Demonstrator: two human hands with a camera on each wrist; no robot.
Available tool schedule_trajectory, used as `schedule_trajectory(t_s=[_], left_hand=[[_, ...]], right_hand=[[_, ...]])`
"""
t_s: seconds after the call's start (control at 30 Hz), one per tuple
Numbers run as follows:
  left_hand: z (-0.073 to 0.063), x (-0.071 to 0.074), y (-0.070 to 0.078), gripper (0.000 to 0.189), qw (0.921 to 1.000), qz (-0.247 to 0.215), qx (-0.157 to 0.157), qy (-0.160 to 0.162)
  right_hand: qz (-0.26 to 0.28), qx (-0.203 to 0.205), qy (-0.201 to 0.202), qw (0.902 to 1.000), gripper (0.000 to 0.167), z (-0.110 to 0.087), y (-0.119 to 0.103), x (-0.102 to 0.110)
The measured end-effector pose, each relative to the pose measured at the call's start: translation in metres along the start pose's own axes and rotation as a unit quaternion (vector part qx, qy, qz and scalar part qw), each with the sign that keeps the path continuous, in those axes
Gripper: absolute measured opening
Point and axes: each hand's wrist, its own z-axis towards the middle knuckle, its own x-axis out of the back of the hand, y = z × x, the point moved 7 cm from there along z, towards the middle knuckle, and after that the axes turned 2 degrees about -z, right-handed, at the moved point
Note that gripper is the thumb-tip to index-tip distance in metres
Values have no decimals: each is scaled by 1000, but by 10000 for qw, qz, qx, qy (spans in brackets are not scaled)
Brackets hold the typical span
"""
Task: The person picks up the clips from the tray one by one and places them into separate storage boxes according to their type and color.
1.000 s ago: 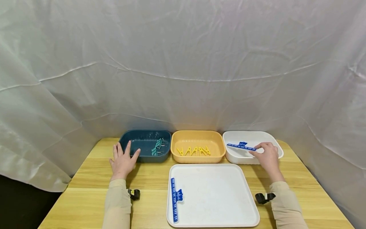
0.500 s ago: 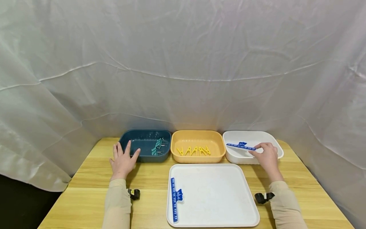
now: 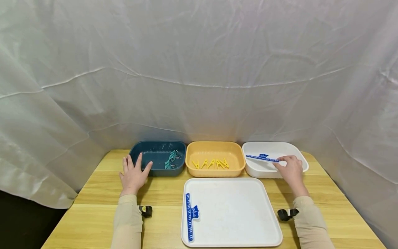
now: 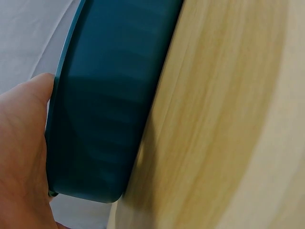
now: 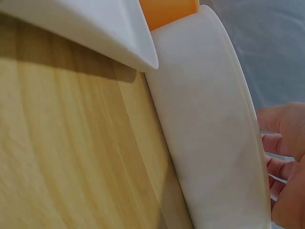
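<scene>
My right hand (image 3: 291, 169) pinches one end of a long blue clip (image 3: 262, 158) with a piano-key pattern, holding it over the white bin (image 3: 276, 147). In the right wrist view, the right hand's fingers (image 5: 280, 148) show past the rim of that bin, which hides the clip. My left hand (image 3: 134, 175) rests with spread fingers at the near left rim of the dark teal bin (image 3: 155, 143); the left wrist view has its thumb at the rim of the teal bin (image 4: 105, 105). A matching blue clip (image 3: 189, 218) lies along the left side of the white tray (image 3: 236, 211).
Between the two bins stands a yellow bin (image 3: 214, 147) with several yellow clothes pegs (image 3: 212, 164). Several teal binder clips (image 3: 171, 159) lie in the teal bin's right side. All stand on a wooden table (image 3: 161, 221), with a pale curtain (image 3: 199, 83) behind.
The blue clip in my right hand has tilted slightly, its clip tab now showing lower and flatter. My left hand and the tray have stayed put.
</scene>
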Motion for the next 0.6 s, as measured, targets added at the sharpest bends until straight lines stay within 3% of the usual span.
schedule_trajectory(t_s=[0.6], left_hand=[[3,-2,-3,80,9999,63,-47,80]], right_hand=[[-422,67,-799,9959,32,2,1,-8]])
